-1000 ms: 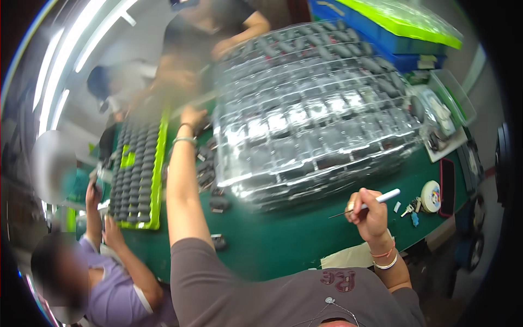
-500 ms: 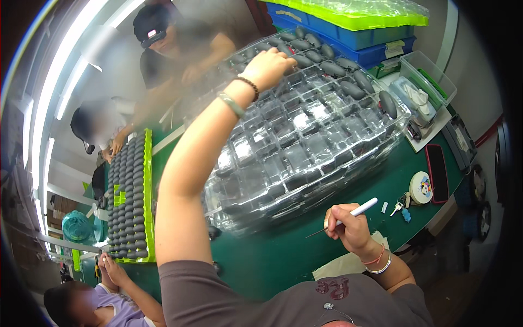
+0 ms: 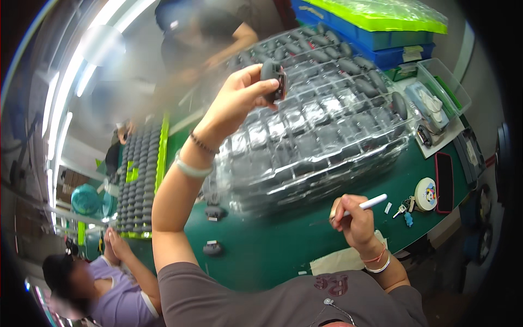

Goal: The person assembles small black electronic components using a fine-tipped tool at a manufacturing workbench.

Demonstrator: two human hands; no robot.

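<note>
My left hand (image 3: pixel 242 92) is closed round a dark grey rounded plastic piece (image 3: pixel 268 73), held above the left side of a stack of clear plastic trays (image 3: pixel 308 177). An open side of the piece shows some small inner parts. Similar grey pieces (image 3: pixel 348 66) fill the far and right-hand pockets of the top tray. In my right hand (image 3: pixel 357 226), above the near side of the table, is a white-handled tool (image 3: pixel 373 201) with a thin needle-like tip. Two more grey pieces, one farther (image 3: pixel 214 211) and one nearer (image 3: pixel 213 249), lie on the green table beside my left arm.
Blue crates (image 3: pixel 381 41) stand behind the trays. At right lie a red-edged phone (image 3: pixel 444 182), a round tin (image 3: pixel 425 194), keys (image 3: pixel 402 209) and a clear box (image 3: pixel 444 82). A bright green tray (image 3: pixel 162 163) of grey pieces is at left. Co-workers sit across and at left.
My left hand has come back from the far rows of the tray, toward me and left, with a grey piece lifted in it. My right hand still holds the white-handled tool.
</note>
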